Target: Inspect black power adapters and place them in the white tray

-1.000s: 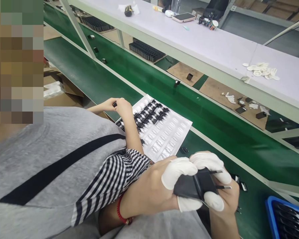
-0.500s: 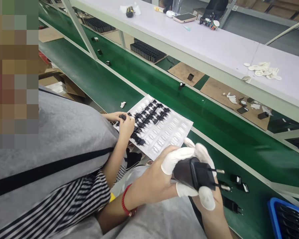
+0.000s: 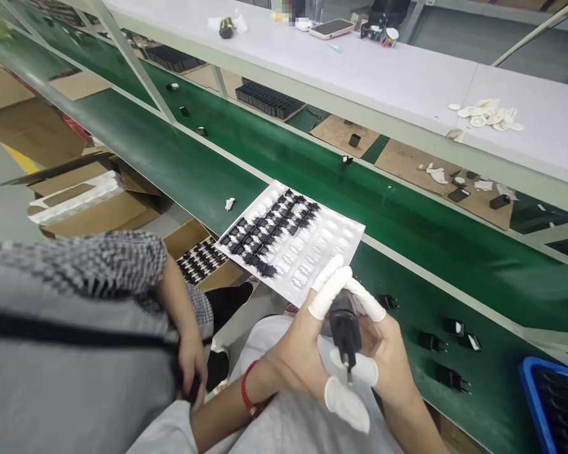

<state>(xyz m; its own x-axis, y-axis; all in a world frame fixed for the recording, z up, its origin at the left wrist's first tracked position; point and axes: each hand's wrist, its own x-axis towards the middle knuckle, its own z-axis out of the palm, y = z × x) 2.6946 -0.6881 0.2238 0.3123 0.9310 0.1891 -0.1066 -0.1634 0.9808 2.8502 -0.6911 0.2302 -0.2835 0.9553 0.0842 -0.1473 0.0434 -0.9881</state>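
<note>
The left hand (image 3: 293, 359) and right hand (image 3: 388, 359), in white finger cots (image 3: 346, 403), pinch a black two-pin adapter (image 3: 343, 328) near the green belt's (image 3: 407, 284) edge, beside a white blister tray (image 3: 331, 236).

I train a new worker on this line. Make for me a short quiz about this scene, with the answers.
1. True or false: the black plug charger is held between the left hand and the right hand.
2. What covers the person's fingertips? A: blue gloves. B: white finger cots. C: black tape.
3. Fill in the word: the crate at the lower right has a ___ rim.

Key: 1 true; 2 B; 3 blue.
</note>
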